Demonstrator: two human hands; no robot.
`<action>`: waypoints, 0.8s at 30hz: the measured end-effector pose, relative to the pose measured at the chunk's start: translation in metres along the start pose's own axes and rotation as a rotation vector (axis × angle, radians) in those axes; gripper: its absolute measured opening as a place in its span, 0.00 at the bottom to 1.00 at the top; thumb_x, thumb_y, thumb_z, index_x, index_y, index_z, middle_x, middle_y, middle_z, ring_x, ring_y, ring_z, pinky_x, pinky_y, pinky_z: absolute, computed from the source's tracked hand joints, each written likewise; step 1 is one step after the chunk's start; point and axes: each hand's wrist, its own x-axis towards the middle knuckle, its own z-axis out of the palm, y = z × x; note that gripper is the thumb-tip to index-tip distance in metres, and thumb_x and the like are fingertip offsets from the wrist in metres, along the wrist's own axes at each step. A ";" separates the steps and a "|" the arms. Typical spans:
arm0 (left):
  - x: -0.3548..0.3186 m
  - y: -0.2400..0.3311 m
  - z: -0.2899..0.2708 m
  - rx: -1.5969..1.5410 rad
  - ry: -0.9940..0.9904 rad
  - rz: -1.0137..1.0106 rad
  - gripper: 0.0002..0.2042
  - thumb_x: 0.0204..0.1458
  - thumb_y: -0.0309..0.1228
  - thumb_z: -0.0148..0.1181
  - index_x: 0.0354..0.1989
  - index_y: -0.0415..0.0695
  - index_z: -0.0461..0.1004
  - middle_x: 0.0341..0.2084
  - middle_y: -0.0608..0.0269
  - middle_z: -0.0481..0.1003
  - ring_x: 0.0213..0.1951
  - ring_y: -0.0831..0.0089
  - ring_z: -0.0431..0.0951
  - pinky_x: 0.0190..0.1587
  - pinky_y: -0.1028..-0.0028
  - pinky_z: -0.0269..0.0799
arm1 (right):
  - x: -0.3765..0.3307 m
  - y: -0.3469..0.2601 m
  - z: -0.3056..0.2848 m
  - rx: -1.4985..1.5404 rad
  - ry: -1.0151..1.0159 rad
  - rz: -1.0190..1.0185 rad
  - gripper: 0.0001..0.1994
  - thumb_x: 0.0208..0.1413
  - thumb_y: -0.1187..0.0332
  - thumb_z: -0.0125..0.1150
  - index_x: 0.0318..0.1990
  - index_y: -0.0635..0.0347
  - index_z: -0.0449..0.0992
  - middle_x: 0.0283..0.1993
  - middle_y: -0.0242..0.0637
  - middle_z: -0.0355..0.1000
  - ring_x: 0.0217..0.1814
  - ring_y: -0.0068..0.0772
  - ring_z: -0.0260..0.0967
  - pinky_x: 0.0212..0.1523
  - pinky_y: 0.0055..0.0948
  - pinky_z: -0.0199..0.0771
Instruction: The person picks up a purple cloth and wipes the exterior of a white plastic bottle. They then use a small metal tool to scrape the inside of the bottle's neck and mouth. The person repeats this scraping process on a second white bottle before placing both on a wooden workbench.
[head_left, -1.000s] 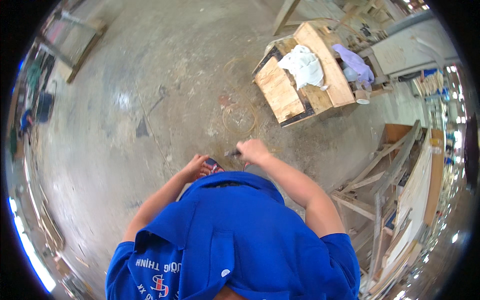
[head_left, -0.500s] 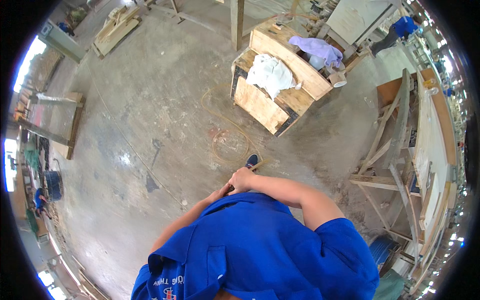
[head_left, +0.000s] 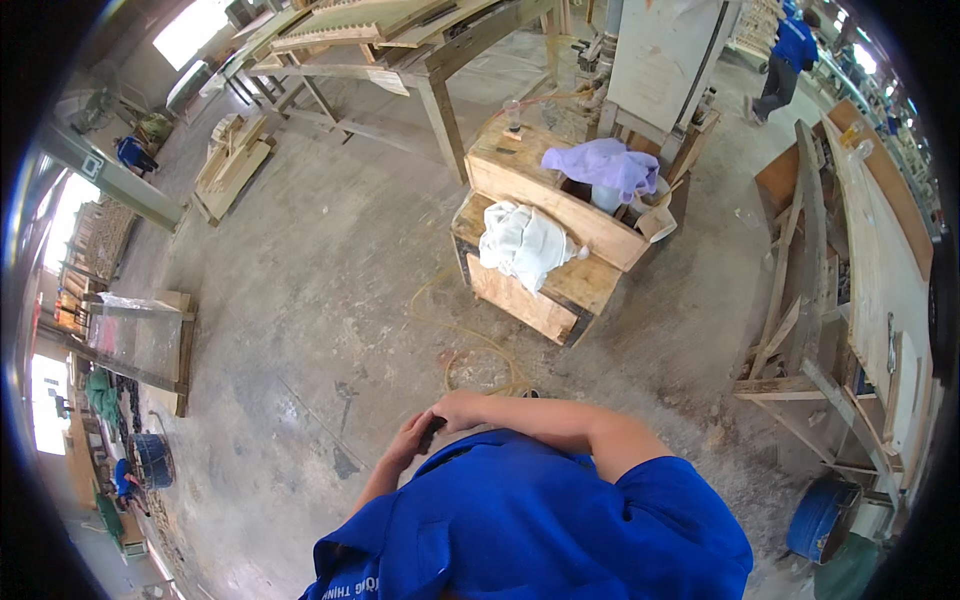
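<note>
My left hand [head_left: 407,436] and my right hand [head_left: 459,406] meet in front of my waist, close to my blue shirt. A small dark object [head_left: 432,432] shows between them, mostly covered; its kind is hidden. The left fingers are closed against it. My right hand is closed too, its fingers largely out of sight on the far side. Past the hands, a thin yellow hose [head_left: 470,340] lies looped on the concrete floor, near the tip of my shoe [head_left: 531,393].
Ahead stands a wooden step-shaped box [head_left: 545,310] bearing a white cloth [head_left: 525,243], a purple cloth [head_left: 605,165] and a tub [head_left: 655,222]. A wooden rack [head_left: 800,290] with boards is at right, above a blue drum [head_left: 823,520]. A workbench [head_left: 440,60] stands far ahead. A co-worker [head_left: 790,55] walks at far right.
My view has tilted up, bringing the workbench and the co-worker into fuller sight. The box appears lower in the picture. My hands stay together at my waist.
</note>
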 end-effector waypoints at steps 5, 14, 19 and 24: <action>-0.004 0.043 -0.054 0.043 0.221 0.098 0.12 0.55 0.42 0.50 0.27 0.48 0.70 0.14 0.73 0.61 0.14 0.81 0.58 0.17 0.77 0.52 | -0.006 0.047 -0.030 0.253 0.102 0.179 0.15 0.46 0.54 0.61 0.31 0.57 0.75 0.29 0.40 0.75 0.32 0.43 0.73 0.33 0.40 0.68; -0.107 0.166 -0.102 -0.206 -0.360 0.159 0.04 0.56 0.21 0.47 0.37 0.37 0.69 0.23 0.62 0.69 0.24 0.78 0.66 0.26 0.79 0.60 | 0.033 0.090 -0.055 0.478 0.505 0.320 0.17 0.53 0.54 0.58 0.30 0.63 0.74 0.27 0.43 0.73 0.28 0.36 0.69 0.32 0.36 0.66; -0.162 0.266 -0.153 -0.025 -0.798 0.336 0.09 0.55 0.12 0.44 0.37 0.31 0.71 0.37 0.49 0.71 0.30 0.68 0.74 0.32 0.74 0.71 | 0.108 0.096 -0.080 0.503 0.411 0.345 0.18 0.53 0.54 0.58 0.30 0.64 0.73 0.27 0.45 0.73 0.28 0.36 0.69 0.32 0.37 0.67; -0.103 0.259 -0.242 0.178 -0.453 0.099 0.05 0.57 0.22 0.49 0.37 0.36 0.72 0.32 0.52 0.74 0.35 0.66 0.76 0.39 0.68 0.73 | 0.166 0.093 -0.099 0.402 0.341 0.318 0.19 0.51 0.54 0.58 0.30 0.65 0.73 0.27 0.46 0.73 0.29 0.38 0.69 0.32 0.37 0.67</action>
